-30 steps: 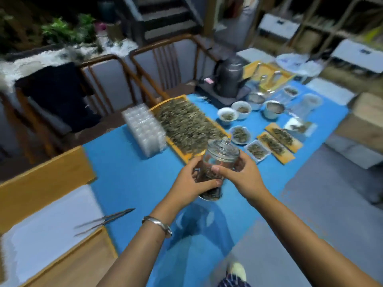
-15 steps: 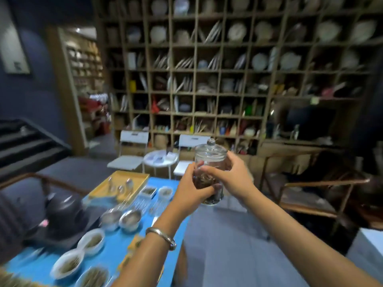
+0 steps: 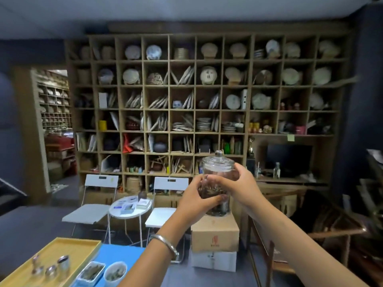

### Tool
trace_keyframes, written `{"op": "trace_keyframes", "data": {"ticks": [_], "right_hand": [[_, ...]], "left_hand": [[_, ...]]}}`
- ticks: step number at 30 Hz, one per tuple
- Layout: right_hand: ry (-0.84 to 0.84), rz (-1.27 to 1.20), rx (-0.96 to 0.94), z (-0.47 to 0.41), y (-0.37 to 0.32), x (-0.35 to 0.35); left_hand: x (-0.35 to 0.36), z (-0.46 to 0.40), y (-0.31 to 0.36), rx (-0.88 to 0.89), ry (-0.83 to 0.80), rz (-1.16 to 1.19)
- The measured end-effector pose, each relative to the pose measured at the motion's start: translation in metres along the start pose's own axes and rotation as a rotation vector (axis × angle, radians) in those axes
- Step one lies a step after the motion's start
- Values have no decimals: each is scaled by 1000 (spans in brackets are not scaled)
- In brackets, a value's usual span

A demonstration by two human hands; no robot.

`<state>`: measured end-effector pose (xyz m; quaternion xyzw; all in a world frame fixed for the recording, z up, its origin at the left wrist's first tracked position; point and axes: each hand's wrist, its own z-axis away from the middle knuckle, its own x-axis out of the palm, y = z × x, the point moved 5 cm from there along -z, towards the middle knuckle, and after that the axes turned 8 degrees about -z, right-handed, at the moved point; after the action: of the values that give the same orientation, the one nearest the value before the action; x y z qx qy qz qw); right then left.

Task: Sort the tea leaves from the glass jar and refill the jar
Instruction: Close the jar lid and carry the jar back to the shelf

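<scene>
I hold a clear glass jar (image 3: 218, 169) upright in front of me, well above and beyond the table. Its knobbed glass lid (image 3: 218, 158) sits on top, and dark tea leaves (image 3: 209, 191) fill the lower part. My left hand (image 3: 196, 200) wraps the jar's left side from below, a silver bangle on that wrist. My right hand (image 3: 243, 186) grips its right side. At the bottom left, small dishes of tea leaves (image 3: 90, 272) and a white bowl (image 3: 115, 273) rest on the blue table (image 3: 122, 253).
A yellow wooden tray (image 3: 68, 248) with small metal cups (image 3: 63, 264) lies at the bottom left. Beyond stand two white folding chairs (image 3: 91, 210), a round white side table (image 3: 129, 207), stacked cardboard boxes (image 3: 215, 237), a dark wooden chair (image 3: 323, 230) and a tall shelf wall (image 3: 207, 100).
My view has swung up from the table to the shelf wall. Both hands kept their grip and raised the jar away from the table, still upright and lidded.
</scene>
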<state>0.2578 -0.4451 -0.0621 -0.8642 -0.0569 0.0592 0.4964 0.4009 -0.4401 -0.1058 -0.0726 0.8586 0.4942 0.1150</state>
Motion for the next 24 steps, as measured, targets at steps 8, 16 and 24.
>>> {"op": "trace_keyframes", "data": {"ticks": [8, 16, 24], "right_hand": [[10, 30, -21, -163, 77, -19], [49, 42, -15, -323, 147, -47], [49, 59, -41, -481, 249, -88]], "left_hand": [[-12, -168, -81, 43, 0, -7], [-17, -333, -150, 50, 3, -34], [-3, -492, -246, 47, 12, -88]]}}
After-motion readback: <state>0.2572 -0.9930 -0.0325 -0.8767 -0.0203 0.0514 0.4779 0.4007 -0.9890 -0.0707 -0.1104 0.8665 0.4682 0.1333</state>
